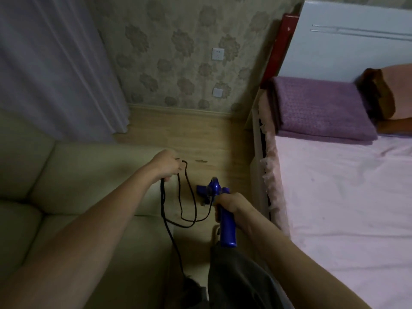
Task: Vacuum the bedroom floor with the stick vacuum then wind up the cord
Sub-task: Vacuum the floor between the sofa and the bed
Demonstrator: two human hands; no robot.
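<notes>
Black cord (189,197) hangs in loops from the left hand (166,163), fingers clenched around it; the right hand (231,204) grips the blue stick vacuum (226,228) upright on the floor (200,130) beside the bed (345,197).

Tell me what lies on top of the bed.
On the bed, a folded purple blanket sits near the headboard, an orange-brown pillow beside it. The pink sheet hides the mattress beneath.

Both bare arms are reaching forward; the left hand (166,164) is curling closed, and the right hand (230,202) is gripping too.
</notes>
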